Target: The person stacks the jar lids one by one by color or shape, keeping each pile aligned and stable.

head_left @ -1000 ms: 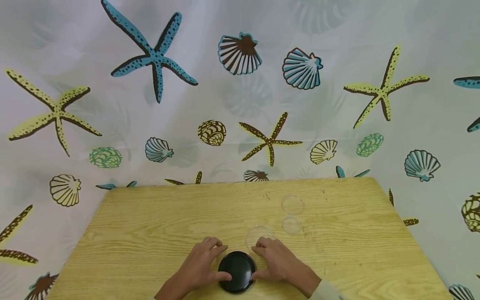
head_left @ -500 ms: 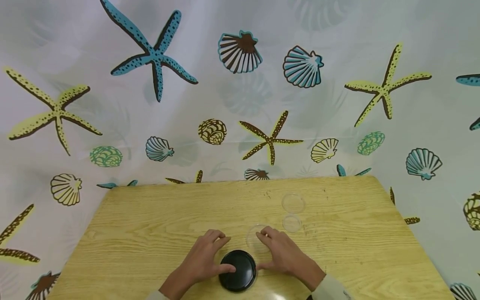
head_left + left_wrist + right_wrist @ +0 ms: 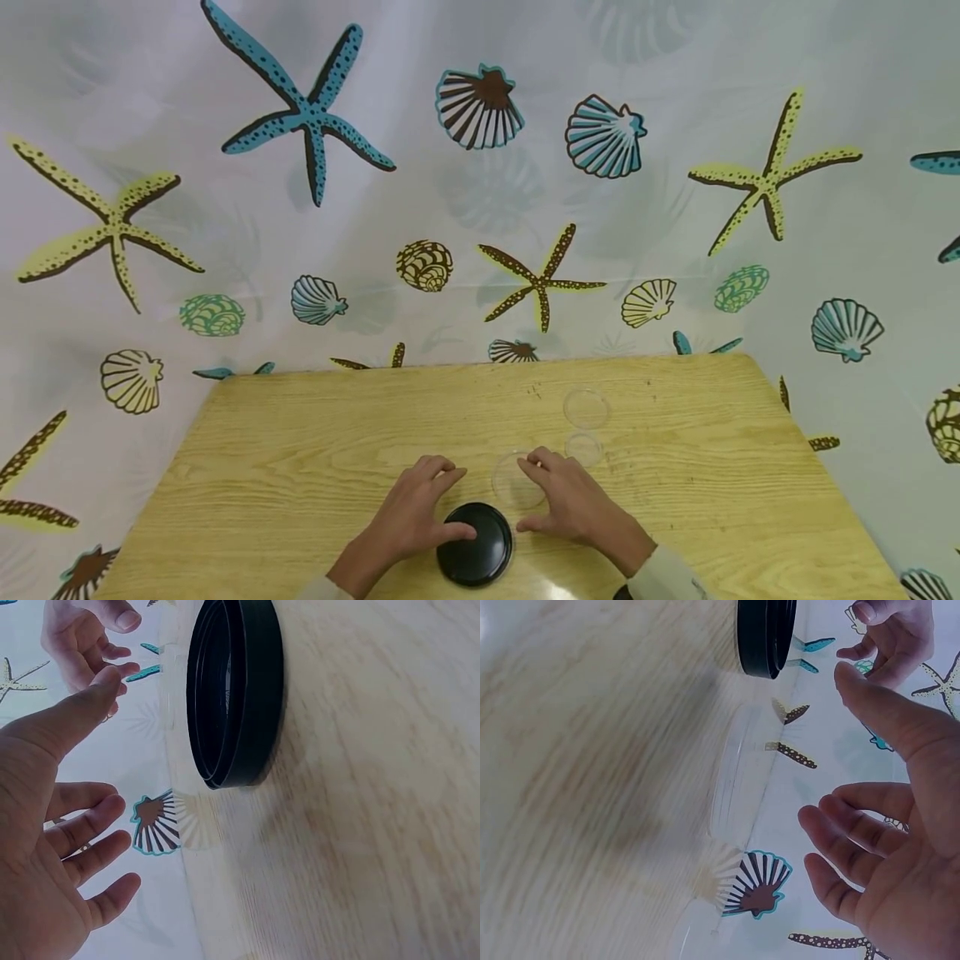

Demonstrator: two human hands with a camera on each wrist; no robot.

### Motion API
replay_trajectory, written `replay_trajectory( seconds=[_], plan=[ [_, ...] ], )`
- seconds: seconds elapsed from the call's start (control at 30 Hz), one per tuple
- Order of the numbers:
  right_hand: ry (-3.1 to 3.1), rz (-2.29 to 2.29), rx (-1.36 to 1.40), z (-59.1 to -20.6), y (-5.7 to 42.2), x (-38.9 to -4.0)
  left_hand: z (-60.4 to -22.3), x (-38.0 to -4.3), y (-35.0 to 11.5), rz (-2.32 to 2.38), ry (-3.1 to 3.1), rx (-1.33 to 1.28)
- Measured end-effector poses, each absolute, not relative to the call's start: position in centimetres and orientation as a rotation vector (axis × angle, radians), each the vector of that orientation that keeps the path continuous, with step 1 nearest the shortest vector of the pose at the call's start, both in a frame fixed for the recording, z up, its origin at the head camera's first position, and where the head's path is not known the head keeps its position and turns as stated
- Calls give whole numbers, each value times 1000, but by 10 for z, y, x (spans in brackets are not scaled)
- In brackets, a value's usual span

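Observation:
A round, glossy black shallow piece with a stepped rim, like a lid or dish [image 3: 483, 562], lies on the wooden table near its front edge. My left hand [image 3: 412, 512] hovers at its left side, fingers loosely bent and apart, the thumb overlapping the black disc in the head view. In the left wrist view a gap shows between the left hand [image 3: 37, 840] and the disc's side [image 3: 262, 682]. To the right, my right hand [image 3: 573, 504] is held over the table with its thumb off the rim. Neither hand holds anything.
Behind the right fingertips stands a clear round dish [image 3: 510, 492], its side visible as a clear wall [image 3: 739, 776] in the right wrist view. Two more clear discs [image 3: 587, 408] [image 3: 583, 448] lie farther back. A shell-and-starfish curtain [image 3: 450, 192] encloses the table [image 3: 315, 450].
Both hands have shifted slightly up and to the right in the head view. The right thumb has drawn away from the black disc's edge. The disc stays about where it was.

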State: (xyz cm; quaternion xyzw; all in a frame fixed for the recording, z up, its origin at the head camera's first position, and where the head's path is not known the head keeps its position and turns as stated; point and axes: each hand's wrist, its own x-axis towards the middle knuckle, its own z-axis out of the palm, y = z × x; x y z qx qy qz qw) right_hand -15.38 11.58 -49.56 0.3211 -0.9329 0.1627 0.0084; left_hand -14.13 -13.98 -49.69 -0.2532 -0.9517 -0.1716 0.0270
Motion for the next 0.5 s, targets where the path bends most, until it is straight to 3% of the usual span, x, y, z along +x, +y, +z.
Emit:
replay_trajectory(
  seconds=[0.5],
  plan=[
    [-2905,500,988,-497,121,-160,-501,-148,-132,-644,-2935,-746]
  ],
)
